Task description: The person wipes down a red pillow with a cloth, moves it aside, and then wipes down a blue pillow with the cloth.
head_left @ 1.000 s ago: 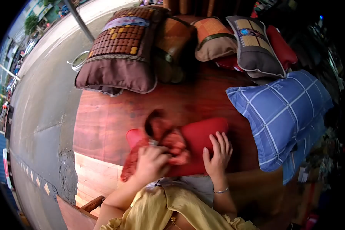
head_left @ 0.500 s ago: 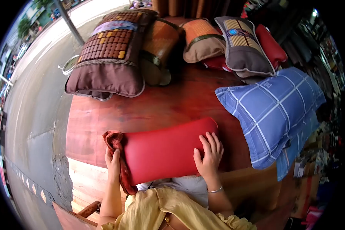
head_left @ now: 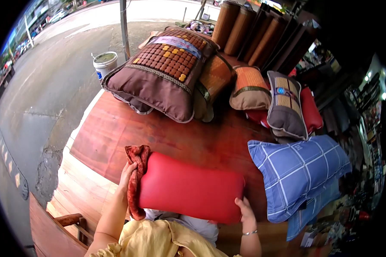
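Observation:
A smooth red pillow (head_left: 191,187) lies across my lap at the near edge of the table, its right end tilted slightly lower. My left hand (head_left: 128,174) is closed on a rust-brown plush cloth (head_left: 136,186), which hangs over the pillow's left end. At the lower right corner, my right hand (head_left: 245,210) grips the red pillow, with the thumb on top and the fingers mostly hidden behind the edge. A bracelet is on the right wrist.
Beyond the pillow spreads a reddish wooden table (head_left: 111,132). A beaded brown pillow (head_left: 158,77) and several smaller pillows rest at its back. On the right are blue checked pillows (head_left: 302,171). Rolled mats (head_left: 227,25) stand behind; a white bucket (head_left: 105,64) is on the roadside.
My right hand has gone from lying on top of the red pillow to gripping its lower right corner. The pillow's right end has swung downward. The view has shifted and tilted.

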Demonstrator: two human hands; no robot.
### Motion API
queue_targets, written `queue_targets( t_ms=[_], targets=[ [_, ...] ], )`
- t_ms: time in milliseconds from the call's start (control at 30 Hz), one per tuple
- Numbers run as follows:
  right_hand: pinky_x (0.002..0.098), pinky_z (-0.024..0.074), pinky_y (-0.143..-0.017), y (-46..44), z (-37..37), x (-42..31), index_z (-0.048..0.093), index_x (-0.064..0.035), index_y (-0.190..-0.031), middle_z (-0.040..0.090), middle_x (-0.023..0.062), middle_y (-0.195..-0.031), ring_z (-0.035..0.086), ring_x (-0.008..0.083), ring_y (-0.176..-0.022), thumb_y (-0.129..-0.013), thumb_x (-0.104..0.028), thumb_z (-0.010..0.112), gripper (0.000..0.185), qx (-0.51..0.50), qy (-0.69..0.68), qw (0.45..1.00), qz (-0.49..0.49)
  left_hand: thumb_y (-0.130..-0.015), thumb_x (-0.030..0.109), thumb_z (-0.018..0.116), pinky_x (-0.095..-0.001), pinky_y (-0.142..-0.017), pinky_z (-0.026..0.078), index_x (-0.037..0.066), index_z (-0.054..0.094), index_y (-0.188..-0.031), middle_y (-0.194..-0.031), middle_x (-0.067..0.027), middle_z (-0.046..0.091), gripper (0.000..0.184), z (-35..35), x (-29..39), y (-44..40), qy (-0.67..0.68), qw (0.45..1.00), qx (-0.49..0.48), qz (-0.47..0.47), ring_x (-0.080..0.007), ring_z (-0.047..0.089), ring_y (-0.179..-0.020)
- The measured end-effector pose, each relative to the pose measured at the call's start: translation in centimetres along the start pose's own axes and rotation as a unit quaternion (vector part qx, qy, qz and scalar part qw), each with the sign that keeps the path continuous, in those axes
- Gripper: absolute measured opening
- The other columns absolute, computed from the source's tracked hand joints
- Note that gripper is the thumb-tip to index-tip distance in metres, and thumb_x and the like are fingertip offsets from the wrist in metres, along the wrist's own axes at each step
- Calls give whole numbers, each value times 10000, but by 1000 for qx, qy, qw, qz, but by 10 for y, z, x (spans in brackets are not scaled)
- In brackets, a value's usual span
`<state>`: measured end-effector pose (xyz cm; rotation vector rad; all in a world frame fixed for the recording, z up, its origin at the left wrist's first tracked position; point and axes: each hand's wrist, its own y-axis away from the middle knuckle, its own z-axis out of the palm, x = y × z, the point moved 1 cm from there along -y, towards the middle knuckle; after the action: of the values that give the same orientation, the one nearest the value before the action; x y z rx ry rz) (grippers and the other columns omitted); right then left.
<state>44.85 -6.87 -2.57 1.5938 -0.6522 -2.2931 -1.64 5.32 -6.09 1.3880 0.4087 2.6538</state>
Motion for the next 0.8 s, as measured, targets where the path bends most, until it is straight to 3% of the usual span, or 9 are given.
queue_targets(
  t_ms=[100,233,300,333,467,533,600,667,800],
  targets=[
    [446,510,-993,27,8,28,460,-16,-1403,588,105,-1306,590,288,-1171,-865,-223,733,638,80,-51,995,-17,-979,179,548,-395,-1026,481,41,438,-1428,-1308,-149,596,483,-1,0,-14,44,998,-18,-32,-257,612,-1162],
    [467,490,-1019,48,3,47,469,-52,-1417,552,121,-1385,565,299,-1222,-886,-324,710,644,92,-83,991,-50,-976,173,542,-396,-1017,493,28,475,-1364,-1257,-160,618,420,2,-9,-34,244,961,-115,-59,-253,623,-1132],
    [469,458,-1051,55,16,31,431,-70,-1453,524,118,-1415,534,304,-1260,-907,-395,650,672,160,-181,968,-74,-971,136,546,-377,-1011,494,25,475,-1365,-1249,-133,628,416,-11,-33,-58,94,991,-93,29,-240,623,-1125],
    [473,423,-1087,55,41,-1,407,-77,-1477,489,114,-1462,500,303,-1309,-960,-479,530,666,156,-166,969,-93,-972,114,544,-360,-1015,480,21,477,-1370,-1251,-111,624,414,-7,-41,-53,73,994,-62,46,-220,612,-1128],
    [458,424,-1090,-11,65,-104,371,-85,-1503,447,119,-1508,497,296,-1322,-1043,-441,393,581,125,-141,945,-266,-985,92,529,-333,-1031,435,-3,485,-1367,-1265,-84,606,396,35,-34,-24,-31,991,-9,131,-176,564,-1153],
    [470,471,-1048,-48,102,-162,395,-73,-1481,471,129,-1490,535,304,-1286,-1038,-415,448,562,26,-206,920,-333,-971,88,544,-332,-1035,415,-26,482,-1366,-1262,-80,601,416,31,-48,-24,-159,970,-32,182,-170,540,-1165],
    [471,472,-1049,-96,118,-205,461,-79,-1430,527,96,-1441,543,285,-1274,-1017,-361,527,504,-144,-359,886,-257,-943,91,572,-334,-1013,428,-38,507,-1339,-1211,-98,629,422,36,-41,-21,-232,946,-42,221,-179,560,-1135],
    [463,427,-1097,-156,140,-238,466,-94,-1430,526,72,-1448,516,260,-1304,-994,-415,566,550,-54,-307,893,-326,-931,84,571,-340,-980,450,-41,532,-1304,-1149,-121,654,396,42,-35,-18,-263,933,-31,243,-186,583,-1085],
    [519,462,-1052,-258,176,-252,434,-99,-1452,511,74,-1461,518,282,-1299,-924,-518,640,705,68,-323,898,-291,-910,82,579,-348,-961,462,-41,554,-1269,-1108,-139,658,380,46,-29,-14,-285,929,-14,236,-199,598,-1057]
  ],
)
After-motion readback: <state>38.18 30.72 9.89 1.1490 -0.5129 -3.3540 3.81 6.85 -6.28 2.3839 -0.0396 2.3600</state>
